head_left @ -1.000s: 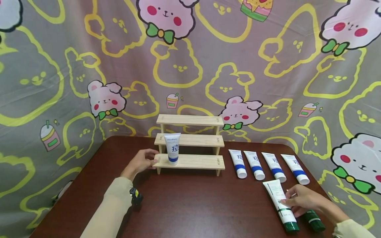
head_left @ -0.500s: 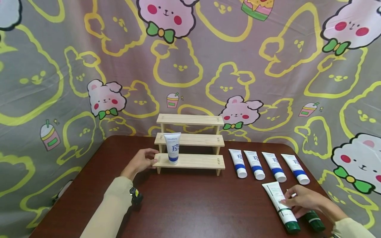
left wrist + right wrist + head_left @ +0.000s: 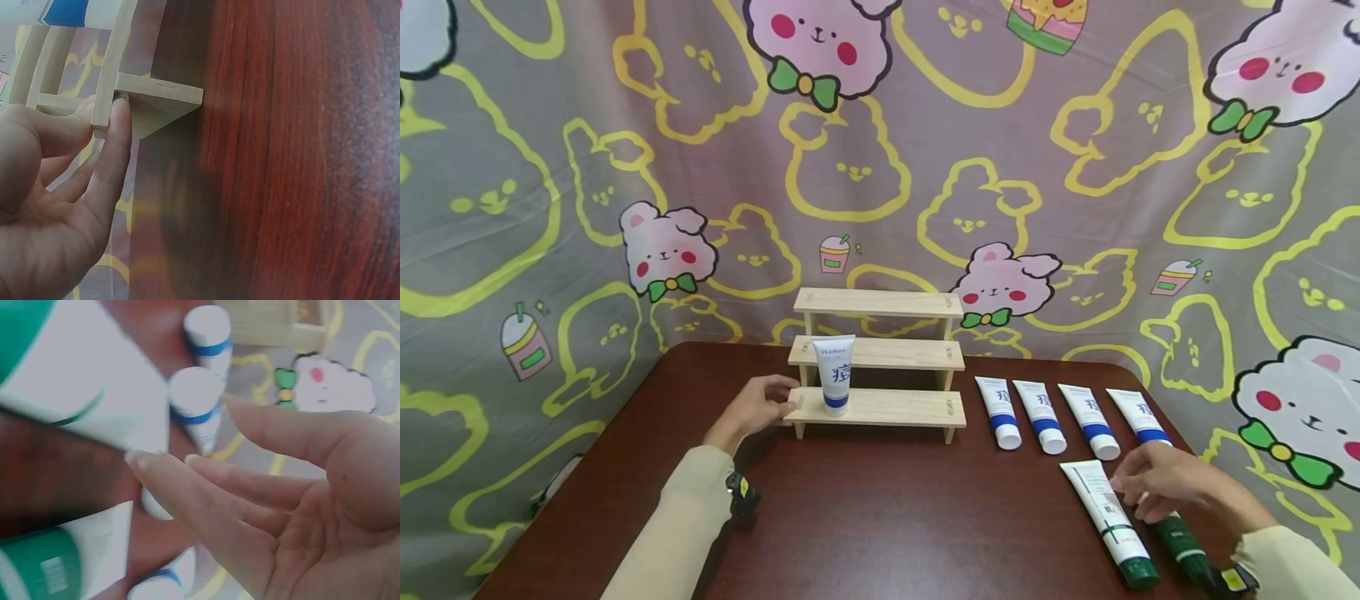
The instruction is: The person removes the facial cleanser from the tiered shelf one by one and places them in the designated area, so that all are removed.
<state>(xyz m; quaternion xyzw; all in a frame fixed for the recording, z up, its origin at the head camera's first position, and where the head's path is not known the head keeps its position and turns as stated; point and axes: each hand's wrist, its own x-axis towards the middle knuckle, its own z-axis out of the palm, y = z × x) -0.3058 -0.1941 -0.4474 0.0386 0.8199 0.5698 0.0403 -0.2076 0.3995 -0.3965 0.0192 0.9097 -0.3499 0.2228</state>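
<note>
My left hand point(image 3: 752, 410) pinches the left end of the lowest board of a three-step wooden display shelf point(image 3: 895, 407), thumb above and a finger beneath in the left wrist view. A white squeeze tube point(image 3: 833, 373) with a blue band stands upright on that board, near its left end. My right hand point(image 3: 1172, 479) hovers with loosely bent, parted fingers beside a white tube with a green cap point(image 3: 1107, 518), which lies on the table. Nothing sits between thumb and fingers in the right wrist view. A second tube, with a green lower part point(image 3: 1183, 542), lies partly hidden under that hand.
Several white tubes with blue bands point(image 3: 1041, 417) lie in a row on the dark wooden table point(image 3: 880, 508), right of the shelf. The rightmost is partly covered by my right hand. A patterned cloth point(image 3: 737, 175) hangs close behind and around the table.
My right hand has let go of the white green-capped tube and lifted slightly away, its fingers spreading. The tube stays lying on the table. My left hand has not moved.
</note>
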